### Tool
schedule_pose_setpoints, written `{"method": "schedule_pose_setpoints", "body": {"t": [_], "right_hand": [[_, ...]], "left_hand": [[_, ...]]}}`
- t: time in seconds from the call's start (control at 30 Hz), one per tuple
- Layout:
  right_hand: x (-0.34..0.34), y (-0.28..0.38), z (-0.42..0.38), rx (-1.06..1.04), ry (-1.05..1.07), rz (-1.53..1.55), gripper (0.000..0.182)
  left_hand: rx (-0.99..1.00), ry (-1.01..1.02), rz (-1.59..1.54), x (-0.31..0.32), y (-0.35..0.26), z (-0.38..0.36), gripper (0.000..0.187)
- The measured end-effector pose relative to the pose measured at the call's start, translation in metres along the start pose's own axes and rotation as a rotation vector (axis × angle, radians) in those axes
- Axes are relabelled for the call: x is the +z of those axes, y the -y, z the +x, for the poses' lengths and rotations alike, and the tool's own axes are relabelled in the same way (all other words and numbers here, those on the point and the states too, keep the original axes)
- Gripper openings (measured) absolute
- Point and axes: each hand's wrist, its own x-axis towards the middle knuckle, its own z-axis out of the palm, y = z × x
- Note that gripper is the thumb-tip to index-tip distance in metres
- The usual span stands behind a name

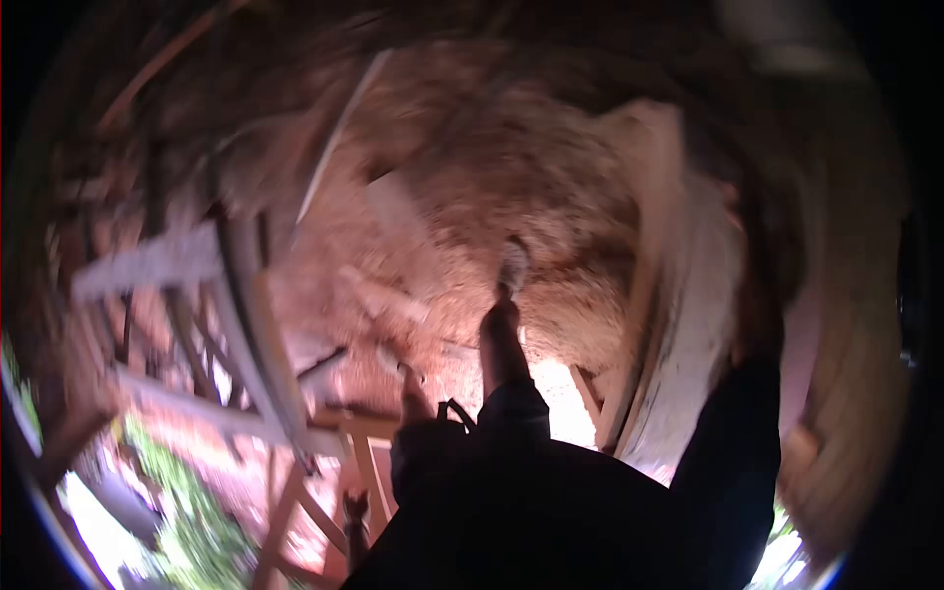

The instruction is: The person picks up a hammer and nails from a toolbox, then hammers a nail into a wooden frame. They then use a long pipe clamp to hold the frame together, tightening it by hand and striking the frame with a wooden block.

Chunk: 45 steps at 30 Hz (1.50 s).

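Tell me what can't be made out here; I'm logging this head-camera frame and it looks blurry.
- Raised hand: motion blur hides its grip and the pale thing at its tip.
- Other hand: small, dim, partly behind a dark sleeve; holding anything is unclear.
- Arm at right: dark, its hand is not visible.
- Timber frame: smeared by blur, joints unreadable.
- Picture edges: black fisheye surround.

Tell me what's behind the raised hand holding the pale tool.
Behind the raised hand and its pale tool is a blurred reddish-brown thatch-like surface with wooden poles. The spot the tool covers is hidden.
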Motion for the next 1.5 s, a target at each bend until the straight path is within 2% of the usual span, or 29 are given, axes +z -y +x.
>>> {"method": "schedule_pose_setpoints", "body": {"t": [0.03, 0.07, 0.1, 0.13, 0.17, 0.23, 0.3, 0.37, 0.4, 0.43, 0.5, 0.57, 0.6, 0.63, 0.67, 0.7, 0.77, 0.83, 0.93, 0.97, 1.03, 1.07, 1.13, 1.17, 1.23, 1.33, 1.37, 1.4, 1.5], "right_hand": [[0.003, 0.003, 0.014, -0.043, 0.030, -0.023, 0.072], [0.000, 0.009, 0.026, -0.090, 0.050, -0.051, 0.072], [-0.001, 0.013, 0.039, -0.132, 0.061, -0.077, 0.073], [-0.007, 0.022, 0.045, -0.176, 0.065, -0.108, 0.073], [-0.029, 0.046, 0.043, -0.221, 0.065, -0.139, 0.074], [-0.059, 0.071, 0.035, -0.316, 0.037, -0.184, 0.075], [-0.091, 0.111, 0.017, -0.466, -0.010, -0.174, 0.076], [-0.121, 0.170, -0.013, -0.703, -0.015, -0.057, 0.077], [-0.147, 0.205, -0.036, -0.854, -0.028, 0.106, 0.082], [-0.153, 0.237, -0.049, -0.874, 0.217, 0.272, 0.085], [-0.267, 0.369, -0.105, -1.163, 0.027, 0.341, 0.082], [-0.315, 0.457, -0.147, -1.193, 0.102, 0.674, 0.082], [-0.327, 0.493, -0.160, -1.188, 0.181, 0.844, 0.082], [-0.365, 0.543, -0.181, -1.299, 0.057, 0.776, 0.085], [-0.353, 0.553, -0.187, -1.200, 0.299, 0.932, 0.084], [-0.359, 0.576, -0.201, -1.061, 0.516, 1.090, 0.083], [-0.388, 0.641, -0.228, -1.198, 0.221, 0.829, 0.076], [-0.441, 0.714, -0.271, -1.124, 0.369, 1.102, 0.076], [-0.514, 0.827, -0.303, -1.266, 0.503, 1.108, 0.067], [-0.513, 0.855, -0.290, -1.306, 0.966, 1.305, 0.072], [-0.516, 0.920, -0.278, -1.552, 1.164, 1.130, 0.077], [-0.521, 0.953, -0.286, -1.765, 0.846, 0.788, 0.078], [-0.490, 1.007, -0.280, -2.097, 0.639, 0.227, 0.082], [-0.471, 1.013, -0.284, -1.919, 1.097, 0.226, 0.078], [-0.444, 1.022, -0.291, -1.346, 1.891, 0.178, 0.071], [-0.440, 1.070, -0.314, -1.283, 1.513, 0.013, 0.057], [-0.446, 1.088, -0.339, -1.504, 1.368, 0.169, 0.049], [-0.444, 1.112, -0.345, -1.662, 1.186, 0.209, 0.058], [-0.430, 1.212, -0.352, -1.535, 1.095, -0.001, 0.061]], "left_hand": [[-0.300, -0.034, -0.279, 0.017, -0.023, -0.016, 0.052], [-0.228, 0.023, -0.315, 0.018, -0.034, -0.020, 0.059], [-0.393, 0.160, -0.342, -0.012, -0.083, -0.017, 0.035], [-0.058, -0.004, -0.411, -0.047, -0.131, -0.017, 0.040], [-0.187, 0.021, -0.401, -0.026, -0.131, -0.004, 0.048], [-0.312, -0.003, -0.784, -0.138, -0.241, 0.019, 0.044], [-0.152, -0.120, -0.886, -0.169, -0.287, 0.036, 0.039], [-0.142, -0.082, -0.843, -0.220, -0.334, 0.053, 0.041], [-0.042, -0.009, -0.880, -0.236, -0.349, 0.065, 0.043], [0.076, -0.047, -0.843, -0.254, -0.367, 0.071, 0.046], [0.309, -0.239, -0.689, -0.294, -0.405, 0.077, 0.053], [0.518, -0.226, -0.825, -0.334, -0.427, 0.086, 0.071], [0.532, -0.245, -0.839, -0.344, -0.439, 0.096, 0.078], [0.548, -0.264, -0.848, -0.353, -0.448, 0.109, 0.085], [0.606, -0.356, -0.840, -0.358, -0.452, 0.130, 0.090], [0.661, -0.435, -0.841, -0.370, -0.450, 0.135, 0.095], [0.584, -0.862, -1.063, -0.412, -0.423, 0.136, 0.091], [0.442, -0.990, -0.974, -0.478, -0.363, 0.119, 0.093], [0.332, -1.032, -1.084, -0.533, -0.290, 0.117, 0.083], [0.292, -0.994, -1.199, -0.543, -0.268, 0.115, 0.080], [0.217, -0.933, -1.420, -0.559, -0.221, 0.119, 0.073], [0.351, -1.029, -1.628, -0.560, -0.202, 0.125, 0.069], [0.545, -1.138, -1.926, -0.566, -0.171, 0.116, 0.059], [0.552, -1.177, -2.038, -0.563, -0.162, 0.122, 0.058], [0.575, -1.261, -2.248, -0.554, -0.151, 0.145, 0.057], [0.317, -1.264, -2.314, -0.513, -0.119, 0.204, 0.065], [0.226, -1.250, -2.328, -0.499, -0.108, 0.222, 0.068], [0.078, -1.141, -2.123, -0.477, -0.094, 0.233, 0.074], [-0.496, -0.840, -1.258, -0.380, -0.078, 0.268, 0.090]]}}
